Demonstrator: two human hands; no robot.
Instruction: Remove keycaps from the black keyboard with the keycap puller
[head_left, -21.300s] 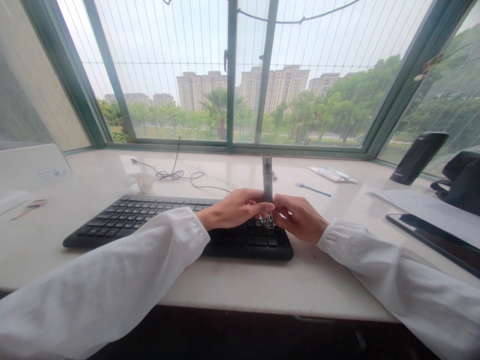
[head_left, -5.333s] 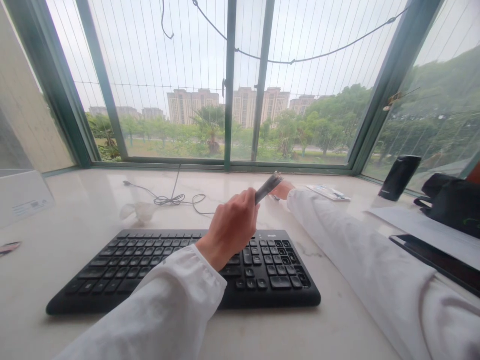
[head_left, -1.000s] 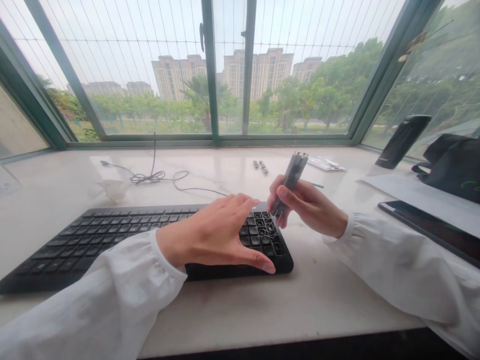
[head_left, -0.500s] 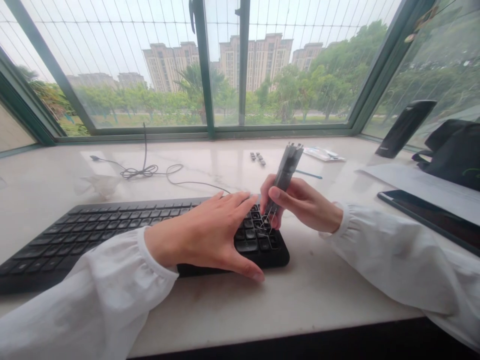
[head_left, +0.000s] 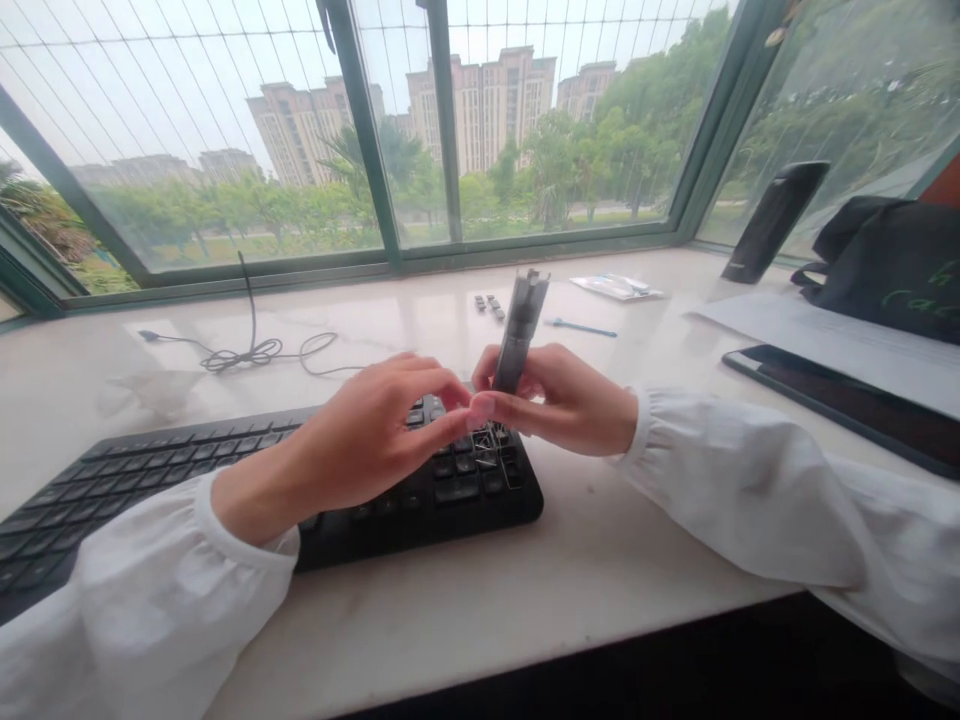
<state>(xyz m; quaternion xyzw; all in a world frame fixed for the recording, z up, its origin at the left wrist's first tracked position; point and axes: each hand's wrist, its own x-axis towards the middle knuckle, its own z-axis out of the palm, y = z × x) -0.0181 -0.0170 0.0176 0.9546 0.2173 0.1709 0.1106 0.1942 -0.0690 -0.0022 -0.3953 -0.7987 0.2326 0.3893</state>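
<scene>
My right hand (head_left: pixel 551 395) is closed round the dark grey handle of a keycap puller (head_left: pixel 519 330), which stands nearly upright. Its thin wire prongs (head_left: pixel 491 445) reach down to the number pad of a black keyboard (head_left: pixel 457 488). Thumb and fingertips of my left hand (head_left: pixel 375 425) are pinched together against the tip of my right thumb, beside the lower end of the handle. Whatever lies between those left fingertips is hidden. Under my left hand and wrist, part of the keyboard is covered.
Several loose keycaps (head_left: pixel 491 305) lie behind the hands, near a thin blue stick (head_left: pixel 583 328) and a small plastic packet (head_left: pixel 616 287). A coiled cable (head_left: pixel 244 355) rests at the back left. To the right are a phone (head_left: pixel 840 405), paper (head_left: pixel 750 322) and a black bag (head_left: pixel 889 245).
My left hand has lifted from lying spread over the keyboard and closed into a pinch at my right thumb. The camera view has turned slightly, so the scene sits further left.
</scene>
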